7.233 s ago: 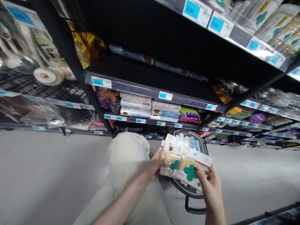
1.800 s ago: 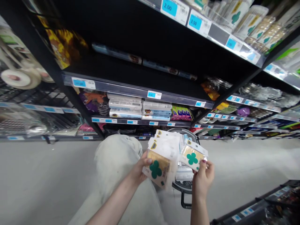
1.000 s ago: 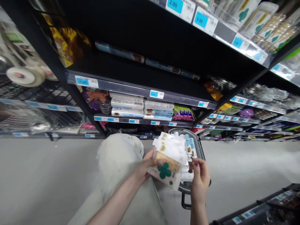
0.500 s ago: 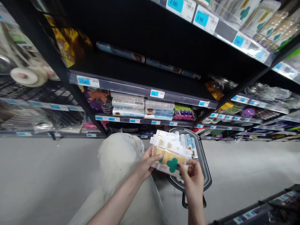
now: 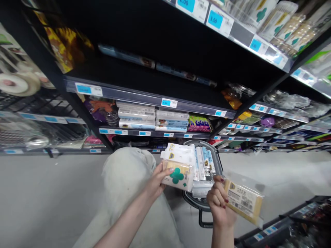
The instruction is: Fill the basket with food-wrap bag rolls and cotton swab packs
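My left hand (image 5: 155,179) is closed around a small stack of flat packs (image 5: 177,175). Their contents are pale tan, the front one bears a green clover print, and white header cards fan out above it. To the right, my right hand (image 5: 219,201) pinches a single flat pack (image 5: 244,199) by its left end, tilted, with a printed label and barcode facing me. Below and between both hands is a dark grey basket (image 5: 220,165) on the floor, partly hidden by the packs. White and blue rolls (image 5: 200,162) lie inside it.
Black shelving rises in front, with price tags along a shelf edge (image 5: 147,98). Wrapped rolls (image 5: 137,119) are stacked on a lower shelf. My knee (image 5: 129,172) in pale trousers is left of the basket. Another shelf unit (image 5: 287,220) stands at the lower right.
My right hand has moved right, away from the stack, and now holds one pack separately, its label side showing. My left hand keeps the others. More rolls in the basket are visible.
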Action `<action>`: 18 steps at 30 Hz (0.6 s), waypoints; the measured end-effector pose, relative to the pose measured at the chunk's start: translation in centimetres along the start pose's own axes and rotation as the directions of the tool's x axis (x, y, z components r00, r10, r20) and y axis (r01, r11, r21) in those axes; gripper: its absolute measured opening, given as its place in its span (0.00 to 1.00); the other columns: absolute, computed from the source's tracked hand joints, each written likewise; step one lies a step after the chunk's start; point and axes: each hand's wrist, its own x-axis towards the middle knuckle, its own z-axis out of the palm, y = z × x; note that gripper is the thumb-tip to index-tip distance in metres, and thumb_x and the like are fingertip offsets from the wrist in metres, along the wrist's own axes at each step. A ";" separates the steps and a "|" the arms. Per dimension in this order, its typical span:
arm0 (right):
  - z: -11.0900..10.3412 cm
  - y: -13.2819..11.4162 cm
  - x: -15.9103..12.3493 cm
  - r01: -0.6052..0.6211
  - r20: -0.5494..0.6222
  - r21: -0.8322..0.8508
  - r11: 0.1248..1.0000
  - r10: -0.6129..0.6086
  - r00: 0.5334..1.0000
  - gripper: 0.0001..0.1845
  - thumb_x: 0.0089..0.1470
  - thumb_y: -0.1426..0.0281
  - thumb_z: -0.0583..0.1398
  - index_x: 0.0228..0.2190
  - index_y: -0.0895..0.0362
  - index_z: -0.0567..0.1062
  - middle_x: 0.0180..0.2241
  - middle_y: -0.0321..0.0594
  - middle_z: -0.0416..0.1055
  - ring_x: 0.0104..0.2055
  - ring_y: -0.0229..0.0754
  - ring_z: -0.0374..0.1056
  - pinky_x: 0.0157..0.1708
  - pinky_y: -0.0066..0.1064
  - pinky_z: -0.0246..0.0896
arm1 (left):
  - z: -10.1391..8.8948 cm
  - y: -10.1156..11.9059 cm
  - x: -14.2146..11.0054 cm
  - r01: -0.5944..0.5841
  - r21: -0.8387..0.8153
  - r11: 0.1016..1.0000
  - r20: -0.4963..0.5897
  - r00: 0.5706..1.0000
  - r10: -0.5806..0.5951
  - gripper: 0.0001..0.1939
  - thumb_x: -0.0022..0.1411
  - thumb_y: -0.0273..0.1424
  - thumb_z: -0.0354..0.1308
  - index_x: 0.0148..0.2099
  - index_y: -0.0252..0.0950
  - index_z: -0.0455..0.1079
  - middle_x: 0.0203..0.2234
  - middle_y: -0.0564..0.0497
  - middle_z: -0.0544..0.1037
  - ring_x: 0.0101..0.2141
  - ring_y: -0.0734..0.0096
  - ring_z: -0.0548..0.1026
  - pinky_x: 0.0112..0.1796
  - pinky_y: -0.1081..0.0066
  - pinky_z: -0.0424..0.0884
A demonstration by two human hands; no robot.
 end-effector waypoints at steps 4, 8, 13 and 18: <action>0.1 0.4 -0.1 0.028 -0.012 -0.009 1.000 -0.028 1.000 0.03 0.55 0.71 0.57 0.31 0.56 0.65 0.16 0.20 0.38 0.15 0.27 0.25 0.11 0.17 0.31 | 0.2 0.2 -0.1 0.001 -0.011 1.000 -0.004 1.000 -0.001 0.25 0.45 0.26 0.66 0.48 0.33 0.68 0.34 0.47 0.81 0.34 0.60 0.79 0.33 0.70 0.74; -0.6 0.2 0.8 0.079 -0.032 -0.117 0.990 -0.083 0.996 0.07 0.52 0.67 0.60 0.31 0.56 0.66 0.17 0.23 0.48 0.14 0.26 0.38 0.14 0.17 0.44 | 0.0 0.2 -0.2 0.014 -0.055 0.998 0.033 0.999 -0.012 0.24 0.45 0.26 0.65 0.47 0.31 0.69 0.34 0.45 0.81 0.34 0.61 0.79 0.33 0.70 0.75; -2.2 0.5 2.3 0.360 -0.196 -0.572 0.737 -0.548 0.813 0.17 0.45 0.61 0.65 0.33 0.54 0.65 0.28 0.31 0.69 0.27 0.35 0.67 0.26 0.27 0.63 | -0.4 0.2 -0.4 0.063 -0.154 0.986 0.233 0.972 -0.026 0.30 0.44 0.27 0.67 0.52 0.32 0.66 0.34 0.46 0.81 0.34 0.61 0.79 0.35 0.71 0.74; -1.8 1.0 2.3 0.324 -0.154 -0.794 0.515 -0.686 0.711 0.20 0.47 0.55 0.62 0.35 0.54 0.63 0.24 0.31 0.68 0.22 0.37 0.66 0.22 0.28 0.62 | -0.8 0.1 -0.5 0.101 -0.163 0.982 0.376 0.926 -0.032 0.35 0.42 0.29 0.68 0.54 0.32 0.64 0.38 0.45 0.81 0.38 0.58 0.78 0.37 0.70 0.74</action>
